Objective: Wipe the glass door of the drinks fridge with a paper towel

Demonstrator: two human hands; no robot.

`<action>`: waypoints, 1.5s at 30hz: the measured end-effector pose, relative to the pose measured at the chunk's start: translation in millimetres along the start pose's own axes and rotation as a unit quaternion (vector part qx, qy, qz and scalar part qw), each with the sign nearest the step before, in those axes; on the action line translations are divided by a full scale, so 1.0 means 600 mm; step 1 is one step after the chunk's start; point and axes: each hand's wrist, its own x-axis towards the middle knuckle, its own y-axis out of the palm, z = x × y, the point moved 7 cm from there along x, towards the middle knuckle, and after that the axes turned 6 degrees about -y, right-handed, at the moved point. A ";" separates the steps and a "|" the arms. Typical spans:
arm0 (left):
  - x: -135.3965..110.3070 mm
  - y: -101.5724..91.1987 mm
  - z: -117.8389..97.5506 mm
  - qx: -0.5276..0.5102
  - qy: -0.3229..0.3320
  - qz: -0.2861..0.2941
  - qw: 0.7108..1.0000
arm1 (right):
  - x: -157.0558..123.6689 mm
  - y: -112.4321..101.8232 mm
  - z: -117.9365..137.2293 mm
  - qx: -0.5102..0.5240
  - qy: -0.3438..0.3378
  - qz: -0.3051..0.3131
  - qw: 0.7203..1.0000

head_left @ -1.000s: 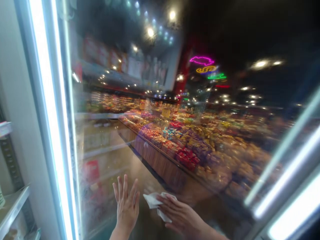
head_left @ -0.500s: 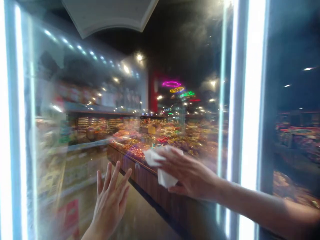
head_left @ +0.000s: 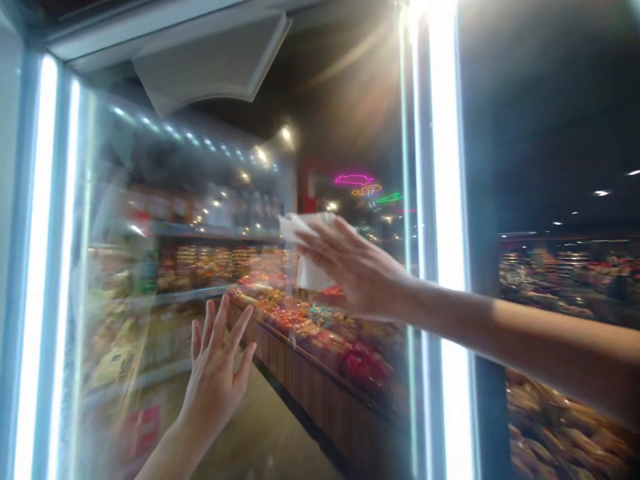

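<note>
The left hand is spreading its fingers on what looks like the glass door of a chiller, well apart from the right hand, which is pressing a white paper tissue flat against the pane with open fingers, near the lit door frame.

This was a large supermarket, seen through the glass door of a lit refrigerated display case. Beyond that door, a long wood-panelled counter stood heaped with brightly packaged snacks, stocked shelves lined the far wall, and pink, yellow and green neon signs glowed overhead.
</note>
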 end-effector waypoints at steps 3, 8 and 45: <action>0.011 0.004 0.008 0.003 -0.008 0.008 1.000 | 0.023 -0.010 -0.014 -0.025 0.016 -0.019 0.999; 0.042 0.006 0.044 -0.016 -0.065 0.016 0.998 | -0.004 0.059 0.071 0.057 -0.136 0.045 0.988; 0.044 -0.046 0.333 -0.039 -0.202 -0.027 0.978 | 0.479 0.162 0.119 -0.005 -0.201 0.056 0.978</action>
